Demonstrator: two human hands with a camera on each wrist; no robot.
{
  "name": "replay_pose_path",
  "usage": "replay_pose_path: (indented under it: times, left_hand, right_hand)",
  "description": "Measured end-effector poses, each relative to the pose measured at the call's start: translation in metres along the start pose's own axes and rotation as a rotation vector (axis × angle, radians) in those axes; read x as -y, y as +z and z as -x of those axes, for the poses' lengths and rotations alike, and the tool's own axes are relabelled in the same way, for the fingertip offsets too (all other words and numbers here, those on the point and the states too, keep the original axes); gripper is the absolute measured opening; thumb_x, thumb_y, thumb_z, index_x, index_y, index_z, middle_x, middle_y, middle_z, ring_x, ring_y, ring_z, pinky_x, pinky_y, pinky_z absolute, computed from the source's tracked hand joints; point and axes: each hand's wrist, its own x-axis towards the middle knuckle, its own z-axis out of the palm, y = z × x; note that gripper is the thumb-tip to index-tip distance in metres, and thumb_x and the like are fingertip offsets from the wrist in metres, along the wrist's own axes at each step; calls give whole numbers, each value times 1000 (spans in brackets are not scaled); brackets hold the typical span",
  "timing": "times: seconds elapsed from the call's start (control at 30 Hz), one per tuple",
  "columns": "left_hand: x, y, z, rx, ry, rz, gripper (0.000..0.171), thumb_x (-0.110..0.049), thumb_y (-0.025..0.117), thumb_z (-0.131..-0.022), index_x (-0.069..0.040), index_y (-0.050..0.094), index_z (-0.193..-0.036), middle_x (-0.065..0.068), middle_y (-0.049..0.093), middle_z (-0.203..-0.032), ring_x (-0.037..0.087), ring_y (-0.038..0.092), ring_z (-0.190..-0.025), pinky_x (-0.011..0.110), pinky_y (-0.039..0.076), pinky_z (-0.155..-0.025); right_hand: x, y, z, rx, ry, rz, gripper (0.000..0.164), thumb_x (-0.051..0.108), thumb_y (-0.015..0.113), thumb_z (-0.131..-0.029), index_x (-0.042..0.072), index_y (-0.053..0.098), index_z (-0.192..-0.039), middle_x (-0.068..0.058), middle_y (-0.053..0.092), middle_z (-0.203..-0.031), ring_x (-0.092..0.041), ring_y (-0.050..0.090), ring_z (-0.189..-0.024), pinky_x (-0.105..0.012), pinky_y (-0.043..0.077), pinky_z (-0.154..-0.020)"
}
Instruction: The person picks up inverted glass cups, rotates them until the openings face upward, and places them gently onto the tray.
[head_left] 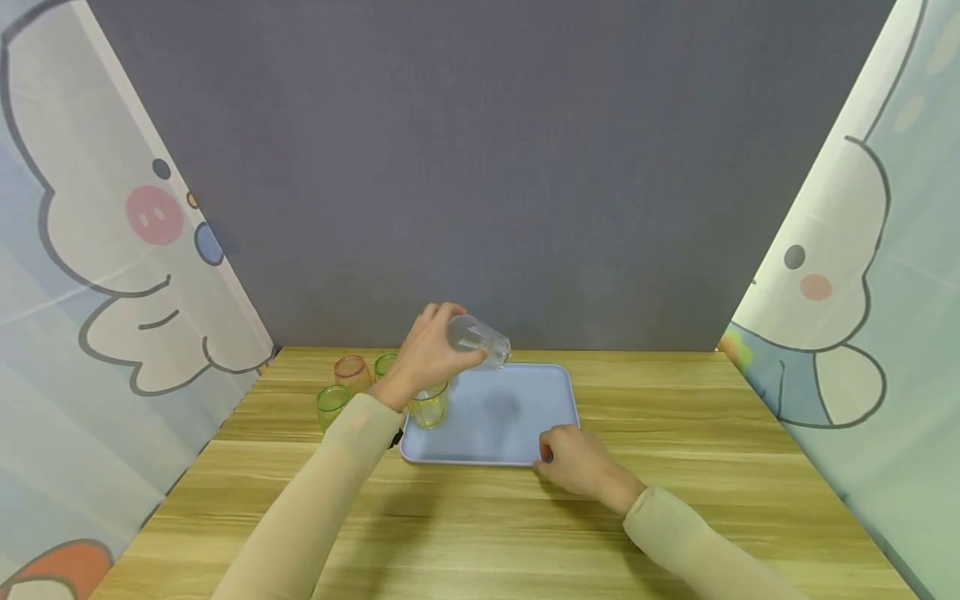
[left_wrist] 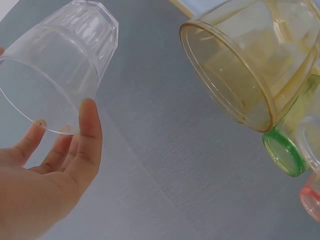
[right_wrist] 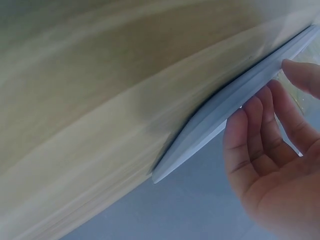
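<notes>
A clear faceted drinking glass (head_left: 480,340) is tilted in the air over the blue tray (head_left: 517,417), its base pointing right. My left hand (head_left: 433,350) grips it near the rim; in the left wrist view the fingertips and thumb close around the mouth of the glass (left_wrist: 60,65). A yellow-tinted glass (head_left: 429,410) stands at the left side of the tray, partly behind my left wrist. At the near right corner my right hand (head_left: 576,460) pinches the tray's rim, with the thumb and curled fingers on it in the right wrist view.
Left of the tray, a red-tinted glass (head_left: 352,372) and two green-tinted glasses, one nearer (head_left: 332,402) and one farther back (head_left: 385,364), stand on the wooden table (head_left: 660,408). A grey panel (head_left: 495,183) rises behind the table, with printed curtains at both sides.
</notes>
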Motion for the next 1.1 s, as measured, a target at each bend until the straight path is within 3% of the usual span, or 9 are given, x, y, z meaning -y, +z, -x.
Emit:
replay_pose_path:
  times: [0.3,0.6,1.1]
  left_hand:
    - [-3,1,-13,18,-26,-98,73,-53,73,-80,-15,52,-138,11,49,-134,30,47,-115,51,49,-84]
    - [-8,2,-22,58,-20,-210,69,-50,71,-79,-18,51,-138,8,47,-133,28,47,-116,49,50,-81]
    - [1,14,-34,138,27,-355,73,-46,74,-78,-15,51,-140,11,48,-132,31,46,-119,51,53,-82]
  right_hand:
    - [3,0,-1,4,-16,27,28,20,80,-85,16,59,-66,7,56,-70,-9,51,-64,-29,45,-54]
    - [6,1,0,-2,-35,87,31,19,79,-86,16,56,-65,6,53,-68,-10,49,-61,-29,44,-52]
    - [7,0,0,2,-36,80,30,17,78,-86,15,57,-65,6,53,-67,-10,49,-62,-29,44,-52]
